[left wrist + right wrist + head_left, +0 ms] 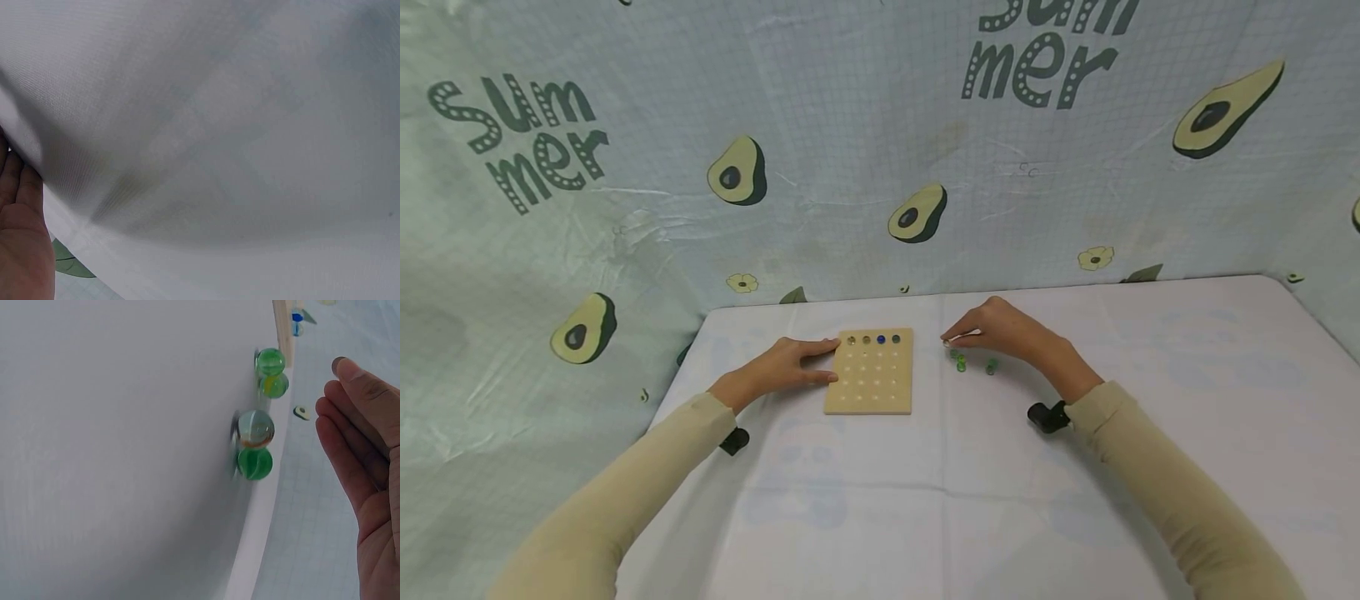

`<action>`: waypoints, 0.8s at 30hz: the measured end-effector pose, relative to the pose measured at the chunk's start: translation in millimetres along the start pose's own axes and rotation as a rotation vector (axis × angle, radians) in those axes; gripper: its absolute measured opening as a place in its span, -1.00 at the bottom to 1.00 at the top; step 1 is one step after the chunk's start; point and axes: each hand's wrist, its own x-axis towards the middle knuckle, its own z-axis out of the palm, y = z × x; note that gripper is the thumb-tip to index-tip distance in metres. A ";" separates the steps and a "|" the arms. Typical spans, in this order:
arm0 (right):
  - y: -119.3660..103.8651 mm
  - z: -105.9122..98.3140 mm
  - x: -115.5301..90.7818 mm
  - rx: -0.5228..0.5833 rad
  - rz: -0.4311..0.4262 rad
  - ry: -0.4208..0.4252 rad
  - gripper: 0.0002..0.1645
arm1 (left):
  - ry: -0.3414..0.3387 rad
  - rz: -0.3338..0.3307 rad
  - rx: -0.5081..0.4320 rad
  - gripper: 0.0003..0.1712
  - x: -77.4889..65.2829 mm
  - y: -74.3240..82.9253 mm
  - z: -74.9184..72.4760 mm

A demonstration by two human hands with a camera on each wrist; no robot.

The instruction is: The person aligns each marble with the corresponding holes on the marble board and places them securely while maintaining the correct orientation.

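A light wooden board (pixel 868 385) with rows of small hollows lies on the white table. Along its far row sit several glass marbles (pixel 881 339), one of them deep blue. My left hand (pixel 781 367) touches the board's left edge with thumb and forefinger spread apart. To the right of the board, my right hand (pixel 1007 327) pinches a small clear marble (pixel 947 342) between thumb and fingertips, just above the cloth. Green marbles (pixel 961 364) lie loose beneath that hand. In the right wrist view, a clear marble (pixel 255 429) with an orange streak rests against a green marble (pixel 255 464).
A white cloth (pixel 880 517) covers the table. Behind it hangs a pale curtain (pixel 820 100) printed with avocados and lettering. Black wrist cameras (pixel 1048 417) sit under both sleeves. Only cloth, a printed leaf and part of the hand show in the left wrist view.
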 end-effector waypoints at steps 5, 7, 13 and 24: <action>-4.3 4.4 6.7 0.026 0.003 -0.003 -0.74 | -0.003 -0.004 -0.005 -0.08 0.6 0.4 0.9; -5.0 7.0 9.7 0.036 -0.009 0.005 -0.74 | -0.003 -0.005 -0.004 -0.08 0.8 0.2 1.7; -9.3 15.0 19.6 0.047 -0.076 0.035 -0.76 | 0.000 -0.009 0.001 -0.08 0.5 0.0 1.7; -21.1 26.1 34.9 0.112 -0.075 0.015 -0.74 | 0.002 -0.006 0.013 -0.07 3.4 -3.9 2.1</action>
